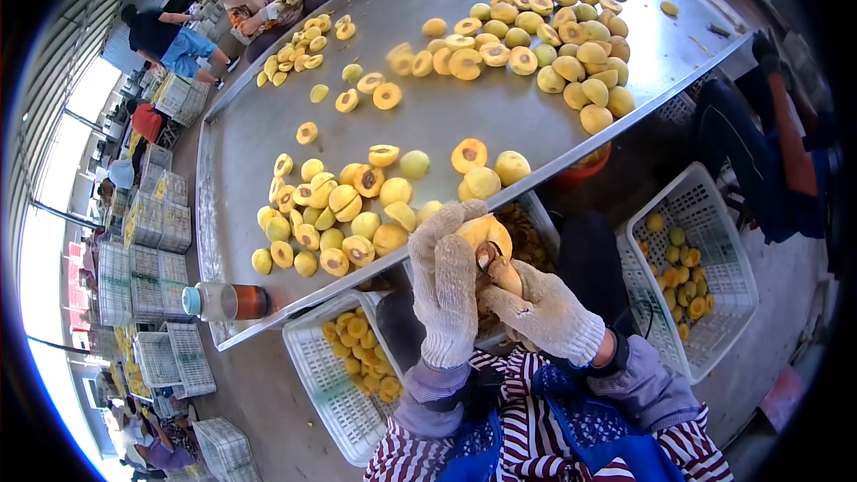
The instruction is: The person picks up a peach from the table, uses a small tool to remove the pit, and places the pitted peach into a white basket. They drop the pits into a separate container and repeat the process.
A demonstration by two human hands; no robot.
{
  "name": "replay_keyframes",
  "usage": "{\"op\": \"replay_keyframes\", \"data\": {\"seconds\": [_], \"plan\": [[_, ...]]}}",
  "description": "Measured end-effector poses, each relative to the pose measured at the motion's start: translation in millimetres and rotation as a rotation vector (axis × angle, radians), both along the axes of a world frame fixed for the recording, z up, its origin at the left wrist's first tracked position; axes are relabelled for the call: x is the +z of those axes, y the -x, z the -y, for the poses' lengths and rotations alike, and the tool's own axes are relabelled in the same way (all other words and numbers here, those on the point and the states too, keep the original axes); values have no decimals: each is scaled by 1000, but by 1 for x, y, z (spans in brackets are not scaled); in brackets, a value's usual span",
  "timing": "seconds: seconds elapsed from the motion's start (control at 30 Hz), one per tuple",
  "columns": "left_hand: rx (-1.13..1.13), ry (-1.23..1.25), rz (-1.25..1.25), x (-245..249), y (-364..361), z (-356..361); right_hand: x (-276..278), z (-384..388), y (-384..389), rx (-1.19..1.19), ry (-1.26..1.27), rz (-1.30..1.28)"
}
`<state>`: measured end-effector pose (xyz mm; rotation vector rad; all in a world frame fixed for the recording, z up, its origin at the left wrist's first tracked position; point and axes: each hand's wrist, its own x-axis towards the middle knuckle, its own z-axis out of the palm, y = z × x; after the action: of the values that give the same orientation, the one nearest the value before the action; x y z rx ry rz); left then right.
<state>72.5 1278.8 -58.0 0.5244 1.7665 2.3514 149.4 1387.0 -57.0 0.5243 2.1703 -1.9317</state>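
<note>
Yellow and cut open, 1 fruit (490, 231) is held beside the counter (536, 138) by the left hand (445, 281), fingers closed; an apparent tool handle (505, 278) is gripped by the right hand (546, 308). By a slip off the pit (486, 255), the left hand could be jabbed.

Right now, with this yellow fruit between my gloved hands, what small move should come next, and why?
Perhaps tilt the fruit slightly with your left hand: a brown piece shows at its near side, your right hand crowds it, and from this view I can't make out what it is.
</note>
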Motion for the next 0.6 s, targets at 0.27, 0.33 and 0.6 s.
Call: {"op": "replay_keyframes", "data": {"seconds": [0.27, 0.33, 0.6], "plan": [[-100, -349, 458, 20, -10, -4, 12, -2, -8, -17, 192, 12], [-180, -162, 384, 11, -6, 6, 11, -6, -9, -131, 232, 5], [-288, -181, 474, -22, 0, 30, 15, -10, -12, -200, 217, 6]]}}
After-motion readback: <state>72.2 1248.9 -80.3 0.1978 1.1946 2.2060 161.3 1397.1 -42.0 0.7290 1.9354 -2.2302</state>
